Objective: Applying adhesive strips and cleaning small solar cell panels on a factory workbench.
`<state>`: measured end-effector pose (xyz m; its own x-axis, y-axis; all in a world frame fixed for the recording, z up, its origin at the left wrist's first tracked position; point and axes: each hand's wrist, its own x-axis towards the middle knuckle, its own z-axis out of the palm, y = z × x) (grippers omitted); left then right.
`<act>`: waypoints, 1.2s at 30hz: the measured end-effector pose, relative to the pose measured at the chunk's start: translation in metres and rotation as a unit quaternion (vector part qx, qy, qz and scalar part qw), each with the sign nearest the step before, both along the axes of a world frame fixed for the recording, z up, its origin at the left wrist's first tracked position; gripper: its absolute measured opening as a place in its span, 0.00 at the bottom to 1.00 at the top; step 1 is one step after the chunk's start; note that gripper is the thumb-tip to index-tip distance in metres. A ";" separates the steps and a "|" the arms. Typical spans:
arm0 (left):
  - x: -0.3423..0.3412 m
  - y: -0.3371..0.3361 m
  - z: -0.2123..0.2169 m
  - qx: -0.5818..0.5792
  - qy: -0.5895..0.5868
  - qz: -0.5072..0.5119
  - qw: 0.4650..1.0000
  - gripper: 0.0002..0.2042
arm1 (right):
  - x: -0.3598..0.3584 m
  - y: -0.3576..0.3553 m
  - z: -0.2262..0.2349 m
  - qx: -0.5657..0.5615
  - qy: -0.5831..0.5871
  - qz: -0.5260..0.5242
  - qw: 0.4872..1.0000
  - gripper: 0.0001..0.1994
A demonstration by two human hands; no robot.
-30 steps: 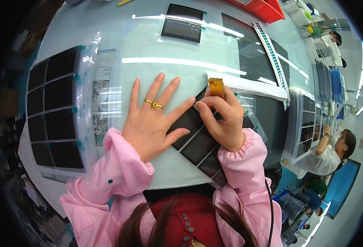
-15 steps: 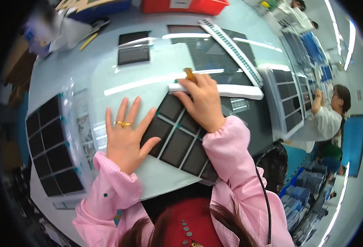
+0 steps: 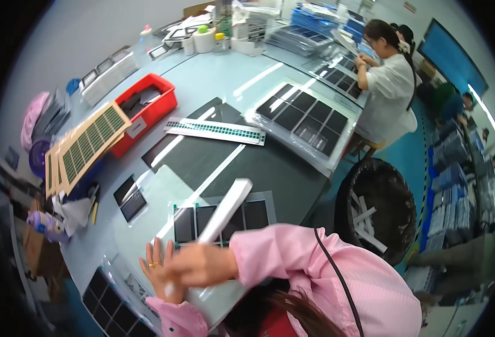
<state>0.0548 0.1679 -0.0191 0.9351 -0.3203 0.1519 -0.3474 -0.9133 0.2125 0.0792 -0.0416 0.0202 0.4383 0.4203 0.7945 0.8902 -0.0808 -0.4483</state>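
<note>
since half a second ago, the white strip (image 3: 226,209) has come away from the far edge of the dark panel sheet (image 3: 257,215); it now slants up from the right hand (image 3: 205,267), and the view has turned rightward. nearest, the left hand (image 3: 158,277) lies with fingers spread, gold on one finger, partly covered by the right hand. that one is blurred, but its grip looks wrapped around the strip's lower end. the panel sheet lies on the pale surface (image 3: 219,73), partly hidden by the strip and the pink right sleeve (image 3: 275,244). at lower left are more dark panels (image 3: 110,303). farther out, a small dark panel (image 3: 130,198) lies left of a dark mat (image 3: 286,173); a green-marked white strip (image 3: 216,130) rests across the mat. on the right, a black-lined waste bin (image 3: 399,196) holds white strips. beyond are a red bin (image 3: 160,109), a stack of dark panel sheets (image 3: 295,115) and a co-worker (image 3: 390,81) in white.
</note>
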 end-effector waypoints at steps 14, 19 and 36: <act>0.007 -0.004 0.005 0.020 0.009 0.009 1.000 0.27 | -0.155 -0.084 0.046 -0.182 0.284 0.250 0.908 0.15; 0.006 -0.001 0.001 0.026 0.017 -0.001 1.000 0.27 | -0.169 -0.105 0.004 -0.167 0.315 0.097 0.929 0.17; 0.000 -0.025 0.009 -0.018 -0.034 -0.115 0.993 0.31 | -0.264 -0.482 -0.120 -0.478 0.213 -0.701 0.484 0.15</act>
<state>0.0549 0.1424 -0.0102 0.8254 -0.5166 0.2277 -0.5598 -0.8011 0.2117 -0.1849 -0.5234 -0.1001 0.8638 -0.4413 0.2433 -0.4974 -0.8239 0.2717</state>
